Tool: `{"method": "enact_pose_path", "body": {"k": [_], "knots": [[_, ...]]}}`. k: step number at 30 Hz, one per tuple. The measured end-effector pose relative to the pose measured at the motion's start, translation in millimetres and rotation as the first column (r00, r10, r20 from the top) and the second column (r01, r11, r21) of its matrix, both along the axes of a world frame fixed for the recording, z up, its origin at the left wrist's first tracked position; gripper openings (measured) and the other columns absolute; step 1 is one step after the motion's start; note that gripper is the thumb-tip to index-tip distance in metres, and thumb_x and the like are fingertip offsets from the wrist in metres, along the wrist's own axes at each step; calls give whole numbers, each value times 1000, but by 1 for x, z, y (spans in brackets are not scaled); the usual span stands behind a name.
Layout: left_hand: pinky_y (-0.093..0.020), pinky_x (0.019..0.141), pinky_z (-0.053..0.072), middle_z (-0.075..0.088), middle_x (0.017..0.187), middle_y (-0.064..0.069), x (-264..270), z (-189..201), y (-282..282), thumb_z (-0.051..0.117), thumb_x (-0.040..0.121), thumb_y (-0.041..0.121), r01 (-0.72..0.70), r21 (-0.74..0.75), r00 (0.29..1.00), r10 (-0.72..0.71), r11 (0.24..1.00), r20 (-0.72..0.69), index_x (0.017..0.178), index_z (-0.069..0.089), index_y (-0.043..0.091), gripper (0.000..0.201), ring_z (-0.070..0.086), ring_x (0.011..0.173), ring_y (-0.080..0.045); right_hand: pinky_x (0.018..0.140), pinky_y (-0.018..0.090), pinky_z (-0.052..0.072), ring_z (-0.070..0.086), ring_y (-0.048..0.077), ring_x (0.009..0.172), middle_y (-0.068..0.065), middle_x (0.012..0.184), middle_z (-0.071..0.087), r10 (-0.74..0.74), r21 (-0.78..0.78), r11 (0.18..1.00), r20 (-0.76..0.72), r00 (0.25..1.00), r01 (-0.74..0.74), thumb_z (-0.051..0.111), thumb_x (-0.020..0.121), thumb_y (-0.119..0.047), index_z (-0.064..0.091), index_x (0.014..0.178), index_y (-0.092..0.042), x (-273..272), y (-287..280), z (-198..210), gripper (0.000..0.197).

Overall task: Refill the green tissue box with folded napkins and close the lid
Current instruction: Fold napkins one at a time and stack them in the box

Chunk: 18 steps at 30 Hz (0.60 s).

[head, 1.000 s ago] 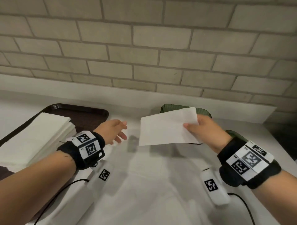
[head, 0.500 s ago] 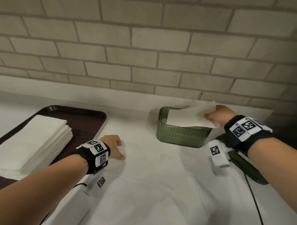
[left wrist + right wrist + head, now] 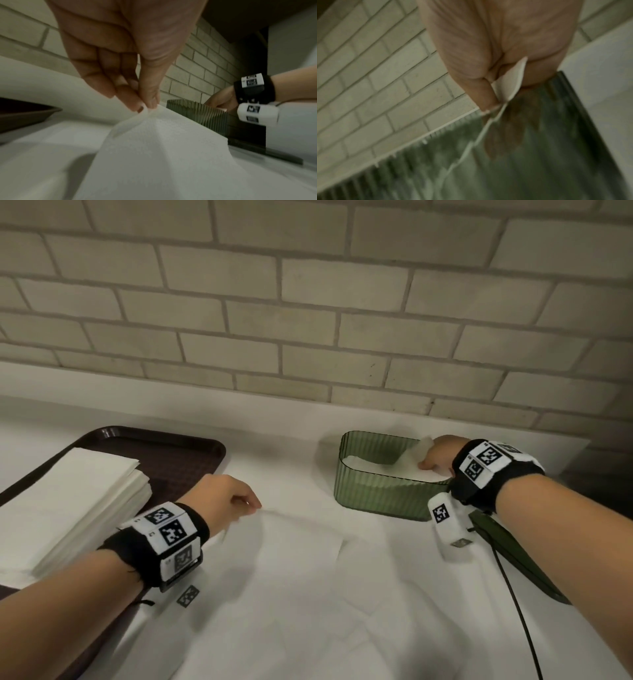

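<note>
The right hand (image 3: 436,455) has carried its folded napkin (image 3: 407,457) from mid-air over the counter down into the green box (image 3: 376,494); thumb and fingers remain pinched on the napkin's edge, so release is pending. The left hand (image 3: 224,501) has dropped to the counter and now pinches the corner of a flat sheet (image 3: 301,542), lifting it slightly. Judgement: refilling is mid-cycle. The lid (image 3: 513,556) lies beside the box, not yet fitted.

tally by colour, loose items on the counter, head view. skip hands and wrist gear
White: 3 - napkin stack, napkin pinched by left hand, napkin going into box
Green: 2 - tissue box, lid
Brown: 1 - tray
Total: 6
</note>
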<state>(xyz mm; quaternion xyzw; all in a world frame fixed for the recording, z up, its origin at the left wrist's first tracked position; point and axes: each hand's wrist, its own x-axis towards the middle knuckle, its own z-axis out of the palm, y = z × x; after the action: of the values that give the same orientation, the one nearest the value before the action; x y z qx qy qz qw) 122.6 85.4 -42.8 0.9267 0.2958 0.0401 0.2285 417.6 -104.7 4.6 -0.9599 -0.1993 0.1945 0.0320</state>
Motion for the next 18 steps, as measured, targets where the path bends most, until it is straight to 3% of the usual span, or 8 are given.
{"method": "enact_pose_path", "body": {"k": [2, 5, 9, 11, 13, 15, 18], "knots": [[-3, 66, 37, 64, 79, 11, -5, 8, 2, 61, 88, 16, -24, 31, 998, 22, 999, 56, 91, 73, 20, 12, 59, 75, -5, 95, 30, 44, 54, 28, 118, 13, 131, 54, 51, -39, 998, 94, 994, -48, 61, 90, -25, 46, 132, 0, -3, 2, -4, 52], [-16, 78, 37, 60, 93, 3, -9, 17, 4, 54, 93, 16, -62, 46, 996, 59, 997, 63, 97, 66, 16, 13, 55, 85, -11, 90, 30, 47, 55, 30, 116, 16, 129, 54, 107, -44, 994, 175, 979, -101, 59, 88, -9, 45, 132, -2, -5, 7, -8, 47], [-24, 73, 42, 56, 86, 0, -13, 24, 4, 46, 95, 14, -96, -108, 991, 105, 990, 87, 90, 51, 21, 10, 52, 76, -15, 94, 30, 44, 51, 31, 121, 16, 136, 49, 112, 53, 991, 151, 982, -121, 48, 90, -1, 46, 134, -4, -1, 8, -1, 44], [-22, 65, 46, 54, 77, 2, -15, 26, 0, 45, 96, 12, -86, -188, 989, 107, 978, 106, 87, 51, 22, 14, 51, 68, -12, 82, 29, 47, 52, 30, 111, 17, 136, 49, 105, 157, 980, 107, 989, -121, 47, 90, 3, 50, 132, -4, 2, 6, 4, 43], [-18, 60, 41, 50, 72, 6, -14, 25, -2, 44, 96, 13, -66, -149, 993, 80, 987, 86, 85, 49, 24, 16, 47, 63, -8, 70, 31, 51, 49, 28, 98, 18, 133, 49, 70, 304, 950, 29, 997, -76, 44, 89, 8, 53, 128, -5, 6, 4, 6, 42], [-17, 57, 37, 50, 72, 6, -12, 23, -5, 44, 97, 14, -50, -98, 995, 58, 994, 79, 87, 48, 22, 13, 45, 59, -7, 74, 40, 56, 51, 31, 101, 19, 132, 48, 34, 431, 902, -73, 997, 1, 42, 88, 11, 54, 125, -7, 8, 4, 8, 43], [-17, 53, 35, 49, 76, 4, -8, 23, -7, 42, 98, 15, -46, -90, 997, 52, 995, 62, 90, 46, 21, 11, 43, 56, -7, 55, 32, 56, 49, 32, 100, 19, 134, 44, 9, 538, 835, -218, 976, 112, 43, 89, 15, 50, 128, -9, 9, 6, 12, 46]]}}
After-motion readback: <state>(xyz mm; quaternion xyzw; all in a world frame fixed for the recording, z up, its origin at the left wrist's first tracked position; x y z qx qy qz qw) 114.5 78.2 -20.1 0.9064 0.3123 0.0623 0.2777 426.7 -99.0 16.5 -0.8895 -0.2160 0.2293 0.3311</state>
